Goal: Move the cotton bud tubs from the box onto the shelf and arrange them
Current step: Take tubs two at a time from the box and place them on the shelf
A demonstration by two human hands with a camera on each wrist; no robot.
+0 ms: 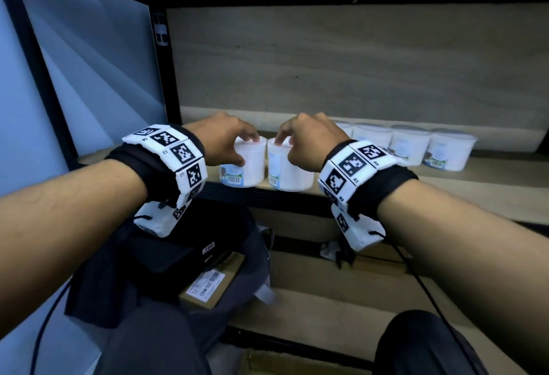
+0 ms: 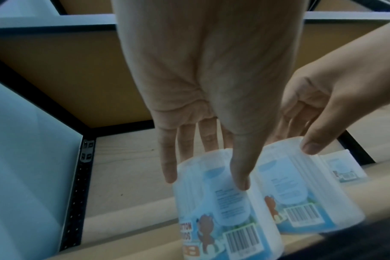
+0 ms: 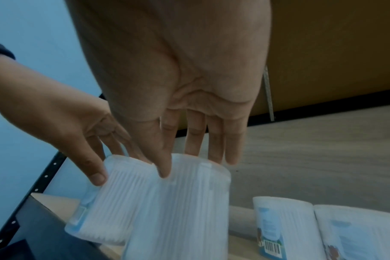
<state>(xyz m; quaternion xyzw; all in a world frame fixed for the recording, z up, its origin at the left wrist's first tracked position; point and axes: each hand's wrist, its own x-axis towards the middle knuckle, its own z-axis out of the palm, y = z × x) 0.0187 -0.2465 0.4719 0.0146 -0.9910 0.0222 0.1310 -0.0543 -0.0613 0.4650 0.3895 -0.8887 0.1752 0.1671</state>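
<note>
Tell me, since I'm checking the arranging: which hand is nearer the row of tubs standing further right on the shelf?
Right. The right hand holds a tub beside that row; the left hand is further away.

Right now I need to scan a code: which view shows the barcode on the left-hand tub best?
Left wrist: the barcode on the left-hand tub is large, facing the camera. Head shows it tiny; right wrist shows only that tub's plain side.
</note>
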